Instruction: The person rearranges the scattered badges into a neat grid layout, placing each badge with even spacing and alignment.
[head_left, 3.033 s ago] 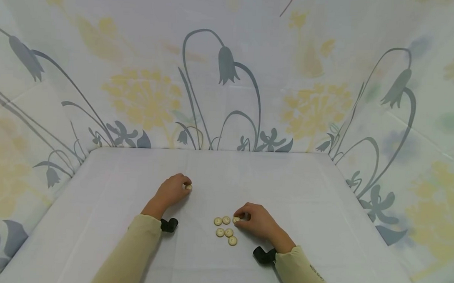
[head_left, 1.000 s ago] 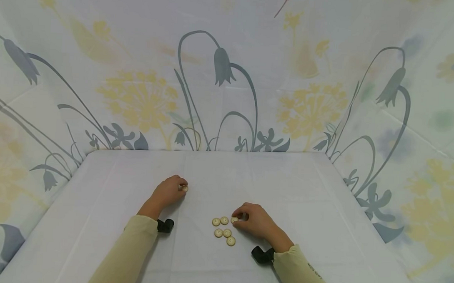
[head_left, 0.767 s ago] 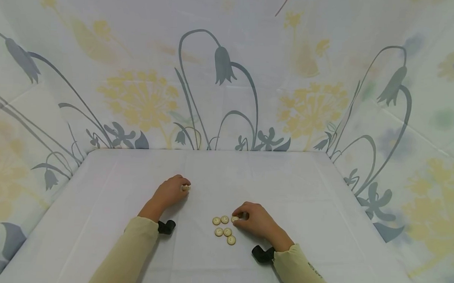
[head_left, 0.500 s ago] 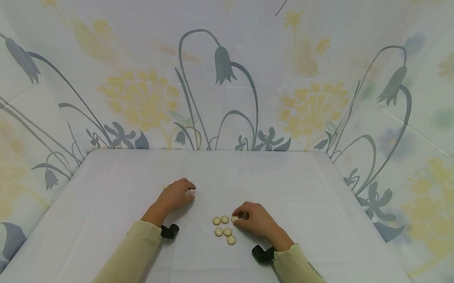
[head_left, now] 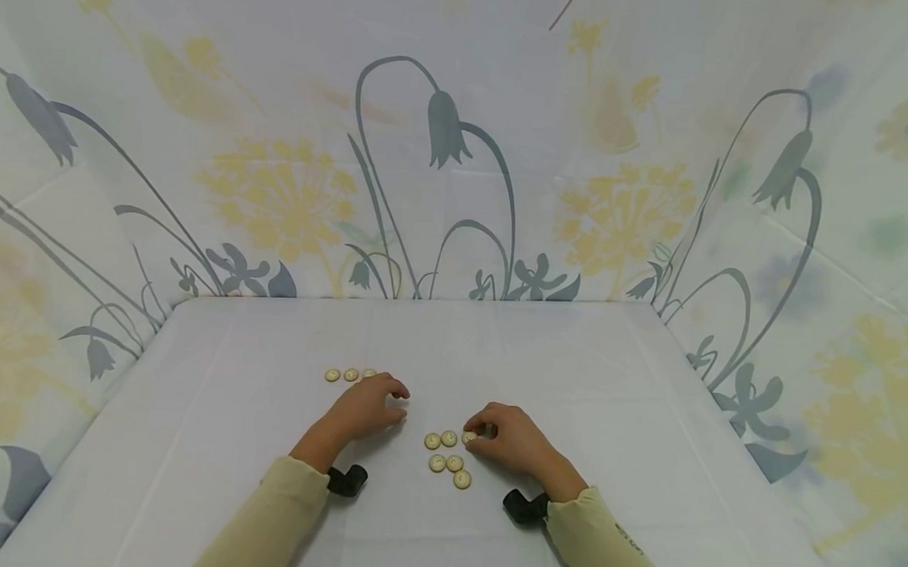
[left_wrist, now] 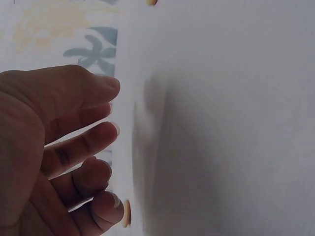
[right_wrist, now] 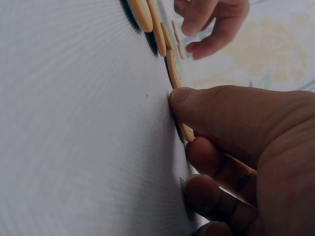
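Note:
My left hand [head_left: 369,407] hovers over the white table with thumb and fingers apart, nothing between them. Just behind it lies a row of 3 pale round buttons [head_left: 351,374], the rightmost partly covered by the hand. In the left wrist view a button [left_wrist: 127,214] shows edge-on past the fingertips. My right hand [head_left: 514,440] pinches a button [head_left: 469,438] between thumb and fingers at the table surface; the right wrist view shows that button [right_wrist: 186,132] edge-on below the thumb. Left of it lie two buttons [head_left: 448,438] side by side, with 3 more buttons [head_left: 454,463] nearer the front.
A white cloth covers the table [head_left: 571,363]. Behind and at both sides hangs a flower-printed curtain [head_left: 457,192]. A black wrist device [head_left: 348,481] sits at the left cuff, and a similar black device [head_left: 524,508] at the right one.
My left hand has let go of a button at the right end of the back row, opened, and moved right and nearer the front cluster. The right hand stays on its button.

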`<state>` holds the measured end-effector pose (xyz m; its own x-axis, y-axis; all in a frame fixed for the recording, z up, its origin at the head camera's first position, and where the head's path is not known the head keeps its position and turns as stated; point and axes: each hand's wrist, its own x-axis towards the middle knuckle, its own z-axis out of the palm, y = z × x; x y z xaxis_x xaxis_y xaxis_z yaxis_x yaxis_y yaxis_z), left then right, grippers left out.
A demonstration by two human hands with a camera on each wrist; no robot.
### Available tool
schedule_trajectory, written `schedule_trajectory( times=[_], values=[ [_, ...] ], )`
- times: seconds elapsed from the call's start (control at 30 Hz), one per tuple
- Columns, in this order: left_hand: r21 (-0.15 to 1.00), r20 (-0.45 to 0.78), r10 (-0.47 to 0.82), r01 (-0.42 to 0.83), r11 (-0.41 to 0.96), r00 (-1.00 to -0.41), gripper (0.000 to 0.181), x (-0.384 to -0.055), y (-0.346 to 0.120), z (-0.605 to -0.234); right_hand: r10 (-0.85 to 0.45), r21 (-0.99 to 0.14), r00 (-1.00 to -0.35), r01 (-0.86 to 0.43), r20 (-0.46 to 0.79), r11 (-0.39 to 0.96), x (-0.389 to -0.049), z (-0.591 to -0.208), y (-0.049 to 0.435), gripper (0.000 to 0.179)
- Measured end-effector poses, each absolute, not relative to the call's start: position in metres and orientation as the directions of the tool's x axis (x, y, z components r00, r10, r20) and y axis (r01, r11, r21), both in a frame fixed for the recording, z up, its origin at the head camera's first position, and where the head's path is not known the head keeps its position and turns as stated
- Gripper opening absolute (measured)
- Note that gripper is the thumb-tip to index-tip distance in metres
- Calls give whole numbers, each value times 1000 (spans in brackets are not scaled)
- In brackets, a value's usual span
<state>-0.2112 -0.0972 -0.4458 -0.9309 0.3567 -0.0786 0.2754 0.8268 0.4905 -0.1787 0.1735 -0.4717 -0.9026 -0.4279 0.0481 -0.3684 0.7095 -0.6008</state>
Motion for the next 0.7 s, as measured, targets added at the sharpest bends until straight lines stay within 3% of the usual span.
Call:
schedule_trajectory(
  times=[0.7],
  values=[
    [555,-89,548,415,721,-832,21,-192,-71,-444,-431,-594,-901,-371,45,714,-179,-469,173,17]
  ],
)
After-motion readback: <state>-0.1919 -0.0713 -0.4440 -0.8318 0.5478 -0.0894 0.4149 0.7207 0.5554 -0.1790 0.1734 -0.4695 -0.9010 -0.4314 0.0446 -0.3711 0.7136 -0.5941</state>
